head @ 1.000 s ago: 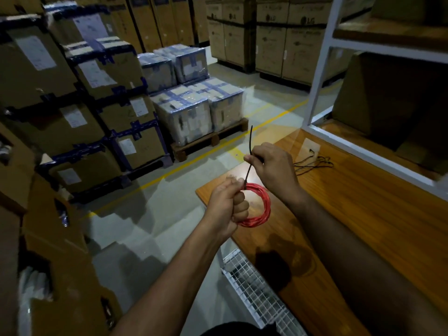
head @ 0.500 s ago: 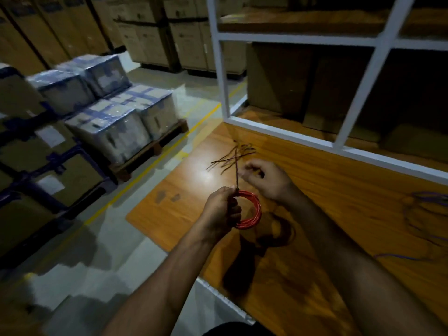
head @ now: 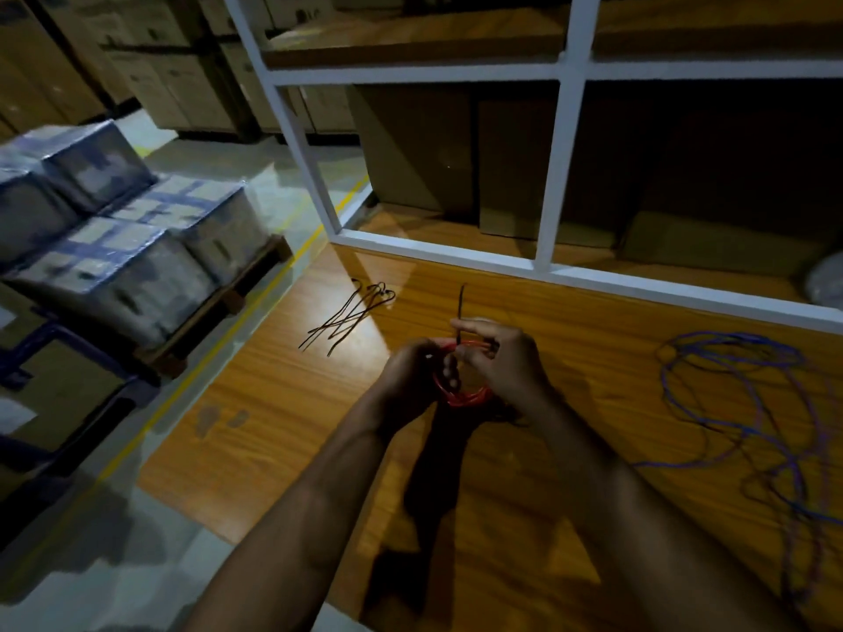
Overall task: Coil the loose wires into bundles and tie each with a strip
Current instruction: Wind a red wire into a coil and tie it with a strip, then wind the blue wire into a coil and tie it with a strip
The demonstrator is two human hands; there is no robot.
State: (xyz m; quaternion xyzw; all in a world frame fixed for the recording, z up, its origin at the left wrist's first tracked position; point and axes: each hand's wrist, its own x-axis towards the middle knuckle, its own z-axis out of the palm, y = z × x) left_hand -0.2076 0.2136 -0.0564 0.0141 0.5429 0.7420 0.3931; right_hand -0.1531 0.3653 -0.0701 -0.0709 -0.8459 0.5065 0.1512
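At far left, wrapped boxes (head: 137, 248) are stacked on a wooden pallet (head: 214, 312) on the floor, beside a yellow floor line (head: 255, 307). Past these, on the wooden tabletop (head: 292, 426), a small heap of spare black strips (head: 349, 314) is laid near the left edge, apart from the hands. At centre, above the tabletop, the red wire coil (head: 460, 396) is held between both hands. The left hand (head: 410, 380) is seen curled round the coil's left side, its grip clamped on the wire. The right hand (head: 499, 358) is closed on the coil's upper right, and a black strip (head: 460, 307) is pinched at its fingertips, standing upright above the coil. Whether the strip is already looped round the coil cannot be told. To the right, a loose blue wire (head: 739, 403) is spread in untidy loops on the tabletop, well apart from the hands. Behind, a white shelf frame (head: 554, 175) with cardboard boxes (head: 419, 152) is noted.
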